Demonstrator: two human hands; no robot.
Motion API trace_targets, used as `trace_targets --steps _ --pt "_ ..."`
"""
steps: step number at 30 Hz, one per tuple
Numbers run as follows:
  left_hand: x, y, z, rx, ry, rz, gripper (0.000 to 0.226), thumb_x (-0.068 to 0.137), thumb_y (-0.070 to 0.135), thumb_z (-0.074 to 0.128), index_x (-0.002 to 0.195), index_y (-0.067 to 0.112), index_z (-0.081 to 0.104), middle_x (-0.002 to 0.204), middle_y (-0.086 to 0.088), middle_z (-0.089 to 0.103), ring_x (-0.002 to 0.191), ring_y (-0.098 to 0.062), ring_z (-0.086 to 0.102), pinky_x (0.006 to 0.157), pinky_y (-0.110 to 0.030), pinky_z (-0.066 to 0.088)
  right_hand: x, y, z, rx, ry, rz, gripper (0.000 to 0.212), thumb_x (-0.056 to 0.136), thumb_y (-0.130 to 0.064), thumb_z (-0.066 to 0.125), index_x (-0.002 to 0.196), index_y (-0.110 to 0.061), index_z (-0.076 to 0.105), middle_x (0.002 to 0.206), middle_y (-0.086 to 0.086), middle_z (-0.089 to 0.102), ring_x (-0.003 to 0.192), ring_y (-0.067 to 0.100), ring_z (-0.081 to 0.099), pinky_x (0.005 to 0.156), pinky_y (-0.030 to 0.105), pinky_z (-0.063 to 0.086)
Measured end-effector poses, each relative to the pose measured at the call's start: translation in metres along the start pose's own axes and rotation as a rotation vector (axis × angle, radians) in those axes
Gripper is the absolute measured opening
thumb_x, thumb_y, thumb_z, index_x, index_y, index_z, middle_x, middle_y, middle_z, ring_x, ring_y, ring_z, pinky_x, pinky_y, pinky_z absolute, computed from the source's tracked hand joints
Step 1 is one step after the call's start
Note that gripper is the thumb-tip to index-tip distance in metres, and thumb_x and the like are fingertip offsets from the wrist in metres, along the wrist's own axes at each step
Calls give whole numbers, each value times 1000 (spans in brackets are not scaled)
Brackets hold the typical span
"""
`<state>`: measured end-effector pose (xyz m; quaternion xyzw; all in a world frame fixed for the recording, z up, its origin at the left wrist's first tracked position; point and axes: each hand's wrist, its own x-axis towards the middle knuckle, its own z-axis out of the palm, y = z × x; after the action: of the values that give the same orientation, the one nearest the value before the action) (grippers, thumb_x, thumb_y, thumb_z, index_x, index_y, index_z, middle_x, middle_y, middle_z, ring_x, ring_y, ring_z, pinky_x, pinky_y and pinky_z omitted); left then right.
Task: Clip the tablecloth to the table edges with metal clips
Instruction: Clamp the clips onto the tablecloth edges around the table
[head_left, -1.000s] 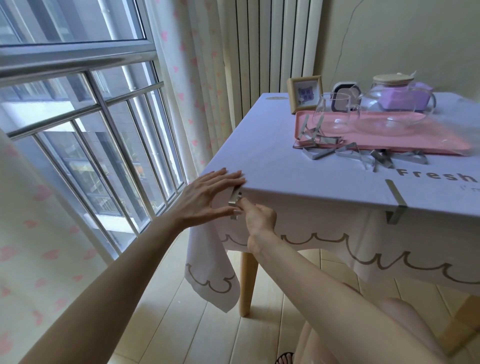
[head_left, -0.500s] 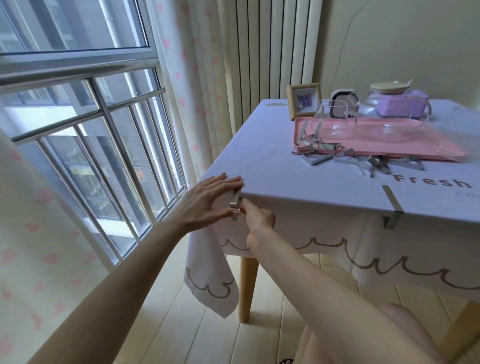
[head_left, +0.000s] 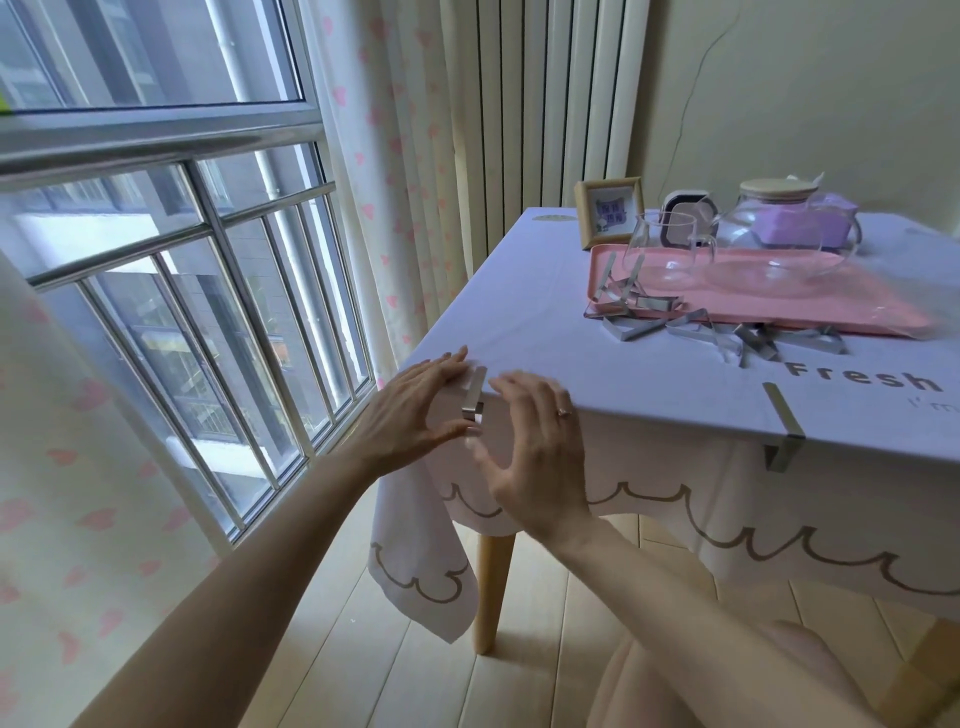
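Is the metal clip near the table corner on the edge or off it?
On. The clip straddles the edge: its top strip lies flat on the tablecloth, its bend hangs below.

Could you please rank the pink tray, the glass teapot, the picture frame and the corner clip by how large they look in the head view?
1. pink tray
2. glass teapot
3. picture frame
4. corner clip, which looks smallest even though it lies nearest the camera, so its rank is safe.
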<state>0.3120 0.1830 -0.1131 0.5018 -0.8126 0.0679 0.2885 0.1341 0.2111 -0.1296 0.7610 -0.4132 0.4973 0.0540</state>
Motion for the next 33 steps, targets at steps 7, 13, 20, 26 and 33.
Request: trace_targets --steps 7,13,20,26,33 --pt "-7 -2 11 117 10 16 75 88 69 26 140 16 40 148 3 37 138 -14 31 114 -32 23 18 22 15 -312 -258 -43 71 71 -66 61 117 -11 62 123 7 63 113 25 59 101 45 40" --pt "-6 -1 14 117 76 16 66 92 60 29 135 14 48 141 1 47 133 -16 40 109 -34 31 20 19 20 -345 -125 -53 61 68 -61 70 107 -14 66 111 4 67 100 22 63 89 39 45" --pt "-1 8 23 103 253 -71 47 82 44 52 115 13 64 121 1 65 118 -18 57 97 -36 47 24 20 25 -385 -18 -69 46 62 -49 81 90 -15 64 88 1 66 79 21 61 70 32 43" --pt "4 15 34 137 358 -164 31 76 28 71 102 11 67 104 0 70 106 -22 63 86 -29 41 29 21 30 -413 -11 -48 36 64 -36 84 83 -15 61 79 2 61 72 21 56 65 32 39" --pt "5 16 32 141 347 -169 31 75 26 72 101 10 66 102 -1 70 101 -25 63 83 -29 39 31 22 27 -442 -65 -79 43 64 -43 83 86 -14 61 79 4 61 72 20 56 63 32 42"
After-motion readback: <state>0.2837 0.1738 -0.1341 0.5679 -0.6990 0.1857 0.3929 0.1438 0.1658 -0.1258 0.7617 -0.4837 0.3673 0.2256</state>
